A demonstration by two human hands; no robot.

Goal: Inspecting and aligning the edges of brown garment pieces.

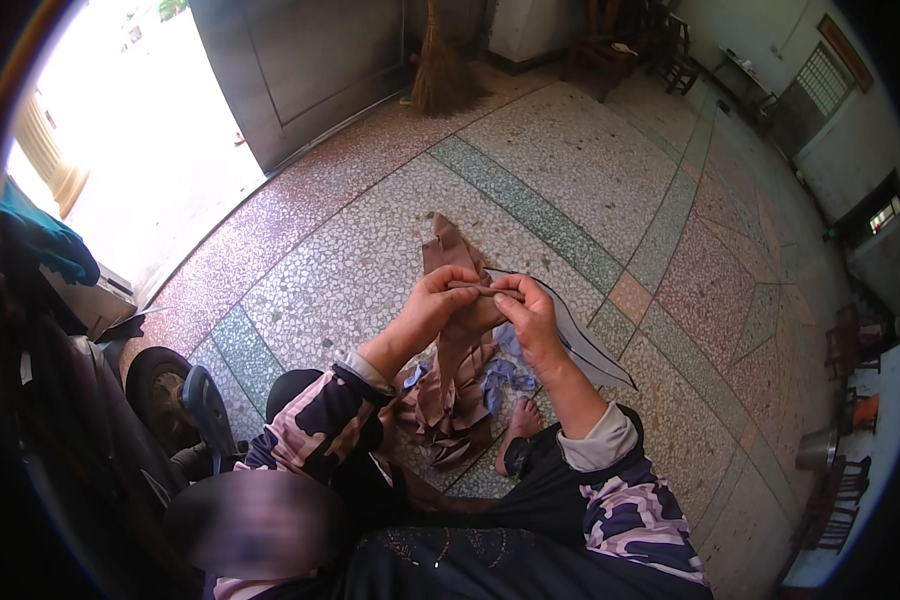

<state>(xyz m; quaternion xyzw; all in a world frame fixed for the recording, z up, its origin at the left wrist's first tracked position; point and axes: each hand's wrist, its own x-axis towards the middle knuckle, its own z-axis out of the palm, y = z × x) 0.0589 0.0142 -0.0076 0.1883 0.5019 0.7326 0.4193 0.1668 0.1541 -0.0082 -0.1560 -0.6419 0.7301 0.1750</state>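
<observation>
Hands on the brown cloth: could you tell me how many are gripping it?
2: the left hand and the right hand both pinch the top of the brown cloth, held above the terrazzo floor.

brown cloth (457, 385) partly behind hands, lap blurred

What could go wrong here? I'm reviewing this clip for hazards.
The brown cloth is pinched between the left hand and right hand; its loose end hangs near the bare foot and could snag. The pale strip trails onto the floor, where it may pick up dirt.
</observation>
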